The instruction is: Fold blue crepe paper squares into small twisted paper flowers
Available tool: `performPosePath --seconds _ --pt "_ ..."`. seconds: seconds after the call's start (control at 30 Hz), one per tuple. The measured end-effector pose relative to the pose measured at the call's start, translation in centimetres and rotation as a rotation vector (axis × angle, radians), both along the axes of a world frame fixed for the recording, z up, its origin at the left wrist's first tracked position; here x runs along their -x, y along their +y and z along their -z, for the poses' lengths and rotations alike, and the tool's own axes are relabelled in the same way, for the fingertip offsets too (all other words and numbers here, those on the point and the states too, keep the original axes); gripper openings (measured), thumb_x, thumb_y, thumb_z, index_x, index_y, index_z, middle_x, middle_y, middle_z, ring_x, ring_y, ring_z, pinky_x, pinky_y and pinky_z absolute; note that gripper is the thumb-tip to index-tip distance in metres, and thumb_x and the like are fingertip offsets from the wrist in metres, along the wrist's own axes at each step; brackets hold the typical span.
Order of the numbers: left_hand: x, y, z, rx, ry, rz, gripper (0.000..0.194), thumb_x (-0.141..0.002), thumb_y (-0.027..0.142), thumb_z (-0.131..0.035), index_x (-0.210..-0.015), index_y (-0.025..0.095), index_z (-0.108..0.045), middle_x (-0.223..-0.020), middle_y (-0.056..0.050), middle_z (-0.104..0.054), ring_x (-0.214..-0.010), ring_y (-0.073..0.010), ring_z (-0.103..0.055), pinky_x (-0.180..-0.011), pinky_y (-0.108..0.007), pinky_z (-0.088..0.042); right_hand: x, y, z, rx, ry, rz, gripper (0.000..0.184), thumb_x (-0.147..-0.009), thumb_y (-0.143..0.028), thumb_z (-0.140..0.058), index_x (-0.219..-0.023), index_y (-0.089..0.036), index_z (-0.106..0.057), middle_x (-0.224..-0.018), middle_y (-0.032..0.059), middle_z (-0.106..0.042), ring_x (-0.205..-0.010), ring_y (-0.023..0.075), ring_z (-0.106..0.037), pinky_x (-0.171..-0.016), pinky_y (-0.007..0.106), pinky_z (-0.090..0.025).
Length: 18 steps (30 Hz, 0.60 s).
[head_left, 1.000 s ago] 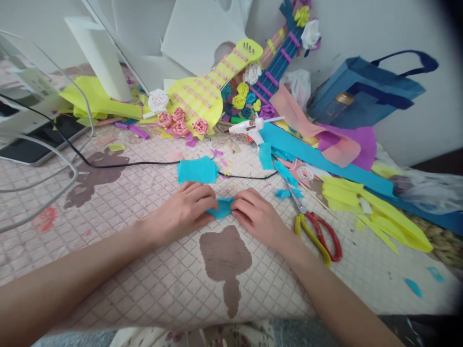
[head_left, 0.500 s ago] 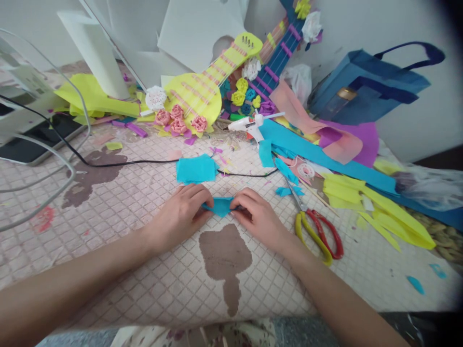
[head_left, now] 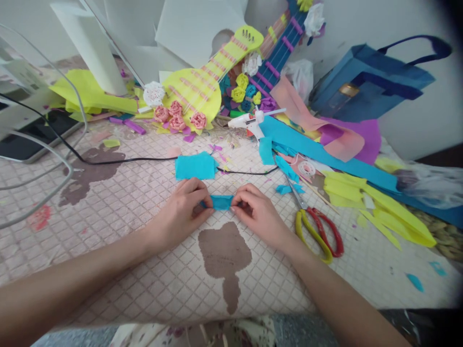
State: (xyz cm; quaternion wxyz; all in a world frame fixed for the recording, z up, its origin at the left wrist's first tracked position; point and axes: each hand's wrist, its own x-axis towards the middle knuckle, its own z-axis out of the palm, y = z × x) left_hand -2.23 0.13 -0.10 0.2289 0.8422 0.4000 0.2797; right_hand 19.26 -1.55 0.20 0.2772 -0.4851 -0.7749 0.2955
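In the head view, the left hand (head_left: 188,205) has its thumb and fingers closed on the left end of a small piece of blue paper (head_left: 222,202). The right hand (head_left: 255,209) pinches the other end in the same way, so the piece spans the gap between the two hands, low over the patterned cloth (head_left: 144,289). Nearer the person than the hands, below that gap, is a brown patch (head_left: 224,250) on the cloth.

Just beyond the left hand lies a blue paper square (head_left: 195,166), with a black cord (head_left: 137,160) running to it from the left. Farther beyond that hand stands a yellow paper guitar (head_left: 198,89) with pink flowers (head_left: 176,108) at its lower end.

To the right of the right hand, the scissors (head_left: 303,206) rest on the cloth, handles toward the person. Well beyond that hand are a white glue gun (head_left: 249,121) and a dark blue guitar (head_left: 278,55). Farther right of it lie yellow paper (head_left: 401,221) and, beyond, a blue bag (head_left: 369,82).
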Motion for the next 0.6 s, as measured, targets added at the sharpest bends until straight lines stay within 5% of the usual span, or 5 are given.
performPosePath --seconds 0.6 --pt "-0.27 -0.07 -0.17 0.060 -0.001 -0.020 0.008 -0.084 0.016 -0.054 -0.077 0.015 -0.057 -0.088 -0.006 -0.054 -0.087 -0.0202 -0.050 -0.078 -0.037 -0.044 0.12 0.03 0.03 0.043 0.023 0.036 0.012 -0.079 -0.008 -0.060 -0.076 -0.018 -0.055 -0.087 0.0000 -0.048 -0.073 0.0099 -0.050 -0.061 0.023 -0.042"
